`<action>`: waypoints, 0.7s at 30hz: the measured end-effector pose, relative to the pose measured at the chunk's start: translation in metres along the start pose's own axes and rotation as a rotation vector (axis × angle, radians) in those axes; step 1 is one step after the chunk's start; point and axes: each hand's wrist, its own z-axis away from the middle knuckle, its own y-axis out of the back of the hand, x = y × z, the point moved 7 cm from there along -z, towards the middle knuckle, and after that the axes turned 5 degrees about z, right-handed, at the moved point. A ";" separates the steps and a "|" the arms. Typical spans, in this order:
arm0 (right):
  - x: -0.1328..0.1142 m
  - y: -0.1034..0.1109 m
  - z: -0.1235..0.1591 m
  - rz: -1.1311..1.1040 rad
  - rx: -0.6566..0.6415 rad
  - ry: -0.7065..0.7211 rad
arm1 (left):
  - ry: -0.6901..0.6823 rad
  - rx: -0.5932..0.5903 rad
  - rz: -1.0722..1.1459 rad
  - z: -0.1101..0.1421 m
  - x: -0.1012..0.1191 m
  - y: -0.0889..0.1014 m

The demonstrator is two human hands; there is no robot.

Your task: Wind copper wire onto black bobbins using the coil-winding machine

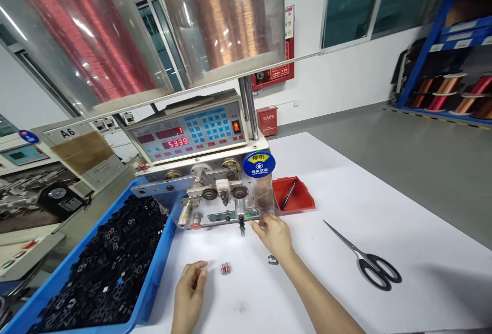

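Black bobbin [242,224] sits at the low end of the machine's spindle [240,208]: small, dark, stepped outline with wider flanges, a metal tip showing below it. Too small to tell if wire is on it. Right hand [277,235] is just right of the bobbin, fingers bent, thumb held out toward it with a gap to the index finger; nothing visible in the grasp. Can't tell if fingertips touch the machine front. Left hand [191,284] is nearer and farther left, loosely curled above the white table [307,283], thumb and index slightly apart, no object seen in it.

Just right of the left hand: small part with red windings [225,269]. Beside the right wrist: small dark grey part [272,260], lying flat.

Farther out: winding machine [192,134], red digits reading 5339, lit orange switch, round blue tag hanging at its right edge. Left, blue bin [159,267] full of small black parts [107,257]. Right of the machine, red tray [303,198] with black pen [289,195] inside. Right, black-handled scissors [374,267], blades pointing far left. Above the machine, red wire spool [84,32] left, copper wire spool [230,16] right, both behind clear covers.
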 end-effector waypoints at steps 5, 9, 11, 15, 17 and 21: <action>-0.038 -0.002 0.056 -0.081 -0.058 0.161 | -0.161 -0.338 -0.146 -0.010 0.024 -0.028; -0.060 -0.020 0.100 -0.163 -0.203 0.226 | -0.216 -0.581 -0.239 -0.011 0.039 -0.044; -0.065 -0.025 0.109 -0.184 -0.254 0.251 | -0.240 -0.631 -0.266 -0.010 0.045 -0.046; -0.066 -0.031 0.106 -0.159 -0.269 0.260 | -0.275 -0.630 -0.283 -0.008 0.056 -0.046; -0.063 -0.035 0.106 -0.112 -0.248 0.299 | -0.289 -0.593 -0.304 -0.003 0.057 -0.044; -0.047 -0.053 0.117 -0.036 -0.269 0.549 | -0.293 -0.440 -0.410 0.013 0.051 -0.036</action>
